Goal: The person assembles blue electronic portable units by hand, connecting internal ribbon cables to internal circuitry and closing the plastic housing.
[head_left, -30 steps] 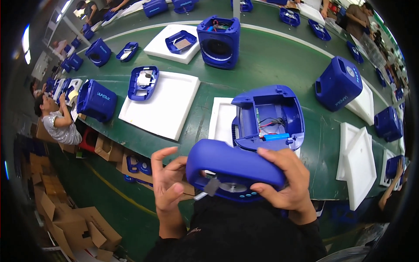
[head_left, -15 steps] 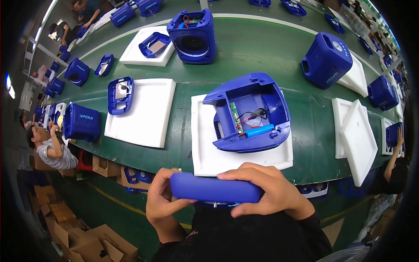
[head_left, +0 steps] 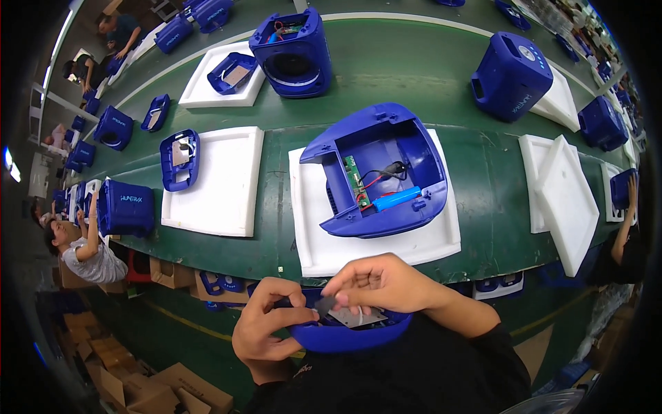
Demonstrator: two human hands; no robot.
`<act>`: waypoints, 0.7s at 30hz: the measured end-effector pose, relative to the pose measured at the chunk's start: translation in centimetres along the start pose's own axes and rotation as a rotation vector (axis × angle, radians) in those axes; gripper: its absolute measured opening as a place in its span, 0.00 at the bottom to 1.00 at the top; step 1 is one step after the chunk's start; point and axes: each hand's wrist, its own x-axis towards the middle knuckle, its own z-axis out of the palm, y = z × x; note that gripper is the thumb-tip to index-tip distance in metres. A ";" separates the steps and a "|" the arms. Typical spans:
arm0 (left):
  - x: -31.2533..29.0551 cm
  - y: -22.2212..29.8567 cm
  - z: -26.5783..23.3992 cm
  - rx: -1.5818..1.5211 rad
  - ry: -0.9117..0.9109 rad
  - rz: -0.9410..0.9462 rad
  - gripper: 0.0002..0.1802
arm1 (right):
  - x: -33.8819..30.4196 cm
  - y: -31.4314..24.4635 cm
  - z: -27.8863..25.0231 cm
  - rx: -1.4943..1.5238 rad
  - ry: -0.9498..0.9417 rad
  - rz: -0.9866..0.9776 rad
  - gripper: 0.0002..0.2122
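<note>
My left hand grips the left end of a blue plastic cover, held tilted in front of my body below the table edge. Its inner side faces up and shows a pale plate with a white wire. Close to the left fingertips, my right hand pinches a small dark grey piece, whose exact kind I cannot make out. Beyond my hands, an open blue housing lies on a white foam tray. Inside it are a green circuit board, a blue cylindrical battery and thin wires.
Left on the green table, another blue cover rests on a foam tray. Blue speaker housings stand farther back. Stacked foam trays lie right. Co-workers work alongside; cardboard boxes sit lower left.
The cover has tipped, so its inner side now shows. My right hand has left its right end and moved to the left fingertips, pinching the dark piece.
</note>
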 end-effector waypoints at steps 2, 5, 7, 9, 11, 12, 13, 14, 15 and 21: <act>-0.1 0.0 -0.1 0.020 0.053 -0.030 0.21 | 0.1 0.6 -0.6 0.068 0.114 -0.087 0.21; 0.3 -0.3 -1.3 0.057 -0.056 -0.007 0.22 | 0.3 0.4 -0.5 0.211 0.166 -0.159 0.23; 0.1 -1.1 -1.3 -0.046 -0.096 0.012 0.22 | 0.3 0.5 -0.4 0.245 0.139 -0.144 0.24; 0.4 -1.3 -1.5 -0.067 -0.134 -0.016 0.22 | 0.4 0.7 -0.1 0.363 0.164 -0.174 0.20; 0.8 -1.6 -1.7 -0.088 -0.175 -0.041 0.22 | 0.6 0.5 -0.2 0.353 0.195 -0.168 0.18; 0.8 -1.8 -1.7 -0.111 -0.196 -0.038 0.21 | 0.7 0.5 -0.2 0.341 0.230 -0.168 0.16; 0.9 -2.1 -1.7 -0.134 -0.218 -0.032 0.21 | 0.8 0.6 -0.2 0.340 0.227 -0.165 0.16; 0.8 -2.3 -1.8 -0.133 -0.215 -0.033 0.21 | 0.9 0.8 -0.2 0.363 0.250 -0.186 0.14; 0.8 -2.4 -1.8 -0.142 -0.220 -0.033 0.21 | 1.0 0.9 -0.2 0.386 0.273 -0.207 0.12; 0.0 -2.9 -2.1 -0.185 -0.185 -0.091 0.24 | 0.5 -0.3 0.6 0.222 0.391 -0.196 0.10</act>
